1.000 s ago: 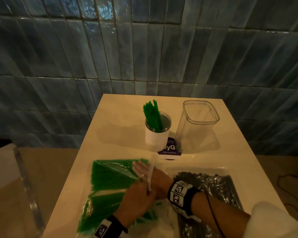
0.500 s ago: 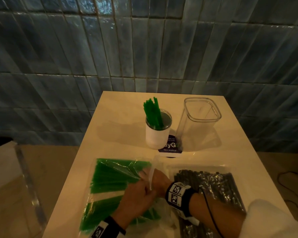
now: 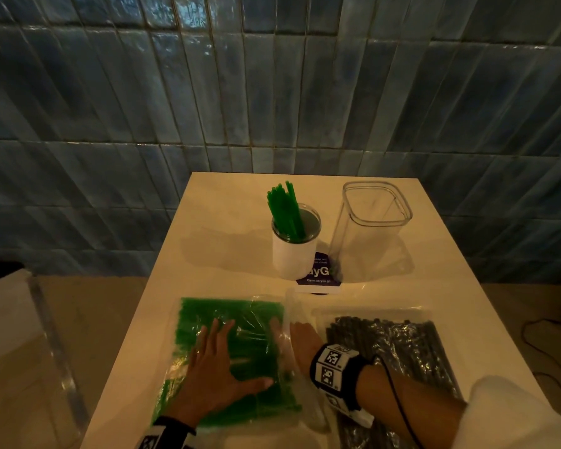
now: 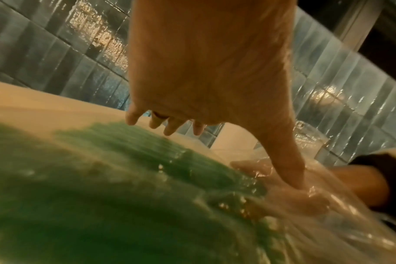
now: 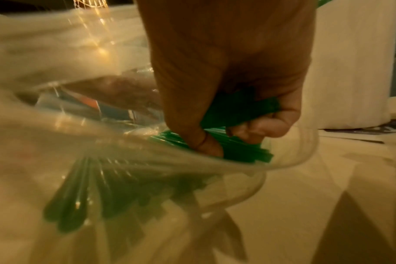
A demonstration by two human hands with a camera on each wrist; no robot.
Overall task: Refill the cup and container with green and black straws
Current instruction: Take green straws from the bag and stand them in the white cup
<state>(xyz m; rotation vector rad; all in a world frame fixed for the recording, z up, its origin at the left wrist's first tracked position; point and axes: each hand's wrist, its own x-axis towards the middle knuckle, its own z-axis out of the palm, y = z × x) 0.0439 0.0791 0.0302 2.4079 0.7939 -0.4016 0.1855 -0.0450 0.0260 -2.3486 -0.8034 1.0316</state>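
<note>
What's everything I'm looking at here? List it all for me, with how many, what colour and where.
Table: one, cream, against the wall.
Cup: one, white, far middle of the table, with a bunch of green straws standing in it.
Container: one, clear, right of the cup, no straws visible inside.
Card: one, purple and white, in front of the cup and container.
Bag of green straws: one, clear plastic, near left of the table.
Bag of black straws: one, clear plastic, near right.
Tiled wall: blue, behind the table.
Left hand: flat on the green bag, fingers spread.
Right hand: inside the green bag, gripping a bundle of straws.
</note>
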